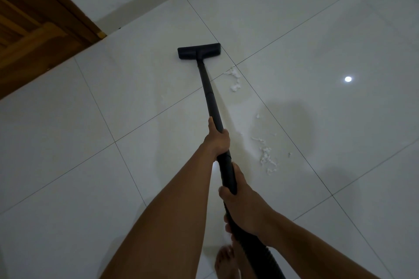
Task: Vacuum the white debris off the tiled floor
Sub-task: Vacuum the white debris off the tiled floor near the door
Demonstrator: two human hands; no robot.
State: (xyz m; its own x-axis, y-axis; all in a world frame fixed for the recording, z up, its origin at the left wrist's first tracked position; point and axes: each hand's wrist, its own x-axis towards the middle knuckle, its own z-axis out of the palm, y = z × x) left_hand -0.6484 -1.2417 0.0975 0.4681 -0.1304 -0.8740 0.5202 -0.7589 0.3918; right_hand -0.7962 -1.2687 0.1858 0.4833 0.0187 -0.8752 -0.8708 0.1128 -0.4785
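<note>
While the fingers [225,136] of the left hand [216,140] and right hand [243,206] wrap the long black vacuum wand [209,95], its flat black floor head [199,51] rests at 12 o'clock on seemingly clean glossy white tiled floor [317,41], leaving fluffy white debris clumps [267,158] at 1 and 4 o'clock.

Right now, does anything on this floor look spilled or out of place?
White debris lies scattered on the tiled floor in two patches right of the vacuum wand: a far patch by the tile joints, a near patch lower down. The floor head rests beyond both, touching neither.
</note>
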